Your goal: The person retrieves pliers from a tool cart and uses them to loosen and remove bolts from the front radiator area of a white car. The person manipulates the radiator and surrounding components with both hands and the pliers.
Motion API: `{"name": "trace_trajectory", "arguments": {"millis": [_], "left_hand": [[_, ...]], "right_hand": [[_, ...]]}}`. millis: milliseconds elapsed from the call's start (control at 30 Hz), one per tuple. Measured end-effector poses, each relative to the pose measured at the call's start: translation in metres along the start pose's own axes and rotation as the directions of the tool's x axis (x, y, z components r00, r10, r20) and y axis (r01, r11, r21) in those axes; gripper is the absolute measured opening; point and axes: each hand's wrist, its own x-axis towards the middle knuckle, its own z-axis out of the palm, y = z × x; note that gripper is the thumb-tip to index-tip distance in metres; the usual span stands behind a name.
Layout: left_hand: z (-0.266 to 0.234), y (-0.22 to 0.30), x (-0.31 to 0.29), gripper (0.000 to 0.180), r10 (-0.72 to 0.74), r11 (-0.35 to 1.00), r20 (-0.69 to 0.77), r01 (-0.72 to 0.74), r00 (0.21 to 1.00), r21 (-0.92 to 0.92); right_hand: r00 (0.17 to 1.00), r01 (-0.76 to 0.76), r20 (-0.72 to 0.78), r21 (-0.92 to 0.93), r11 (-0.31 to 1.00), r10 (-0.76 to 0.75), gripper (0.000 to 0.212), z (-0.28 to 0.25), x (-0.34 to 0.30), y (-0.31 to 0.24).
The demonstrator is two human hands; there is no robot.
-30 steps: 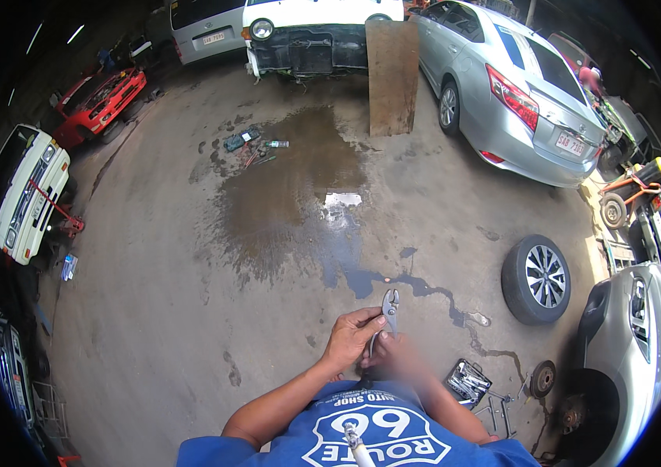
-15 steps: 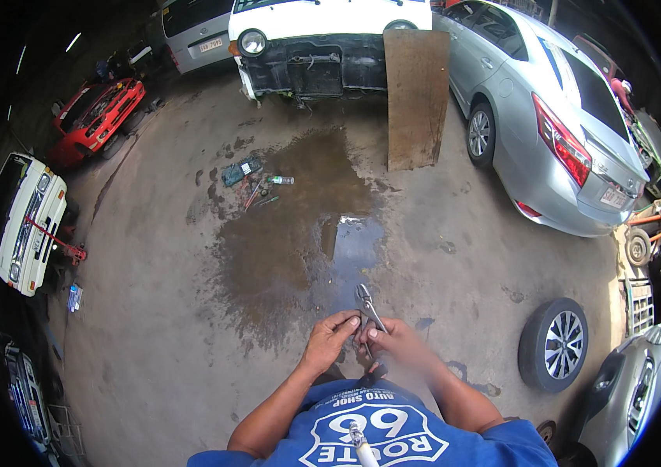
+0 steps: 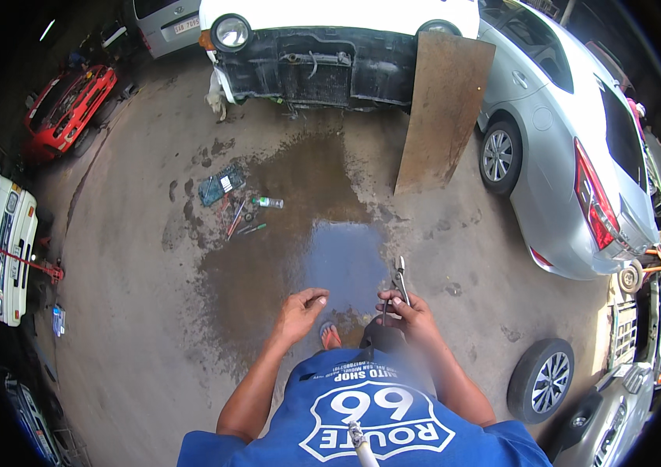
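Two hands are out in front of us over the wet patch (image 3: 299,233) on the concrete floor. Our right hand (image 3: 412,311) is closed around the handles of a pair of pliers (image 3: 399,279), whose metal tip points up and away from us, just at the near right edge of the patch. Our left hand (image 3: 299,311) is loose and empty, fingers curled slightly, near the right hand but apart from it and not touching the pliers. Below the patch's near edge, between our hands, one foot in a sandal (image 3: 330,336) shows. At the far left edge of the patch lies a scatter of tools (image 3: 229,202) with a small bottle (image 3: 268,202) among them. Beyond the patch stands a white car (image 3: 338,31) with its front stripped open, and a rusty board (image 3: 443,109) leans upright at the patch's far right. Right of the patch is a silver car (image 3: 572,140); a loose wheel (image 3: 541,380) lies nearer us on that side.
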Motion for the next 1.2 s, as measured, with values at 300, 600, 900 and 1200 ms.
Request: {"name": "trace_trajectory", "arguments": {"millis": [300, 600, 900, 1200], "left_hand": [[-0.043, 0.077, 0.274, 0.031, 0.102, 0.978, 0.01, -0.102, 0.995, 0.183], [-0.114, 0.108, 0.48, 0.034, -0.018, 0.999, -0.258, 0.007, 0.966, -0.046], [-0.281, 0.133, 0.747, 0.033, 0.173, 0.981, -0.6, -0.085, 0.781, 0.172], [-0.259, 0.186, 0.904, 0.078, -0.236, 0.969, 0.21, 0.215, 0.949, 0.119]], "right_hand": [[0.991, -0.104, -0.08, 0.027, 0.994, 0.106, 0.03, -0.041, 0.239, -0.106], [0.994, -0.048, 0.078, -0.286, 0.957, 0.074, 0.036, -0.032, 0.474, -0.272], [0.994, -0.091, 0.028, -0.351, 0.932, 0.108, 0.041, 0.021, 0.632, -0.345], [0.981, -0.1, -0.176, -0.122, 0.987, 0.078, 0.042, 0.086, 0.725, -0.388]]}}
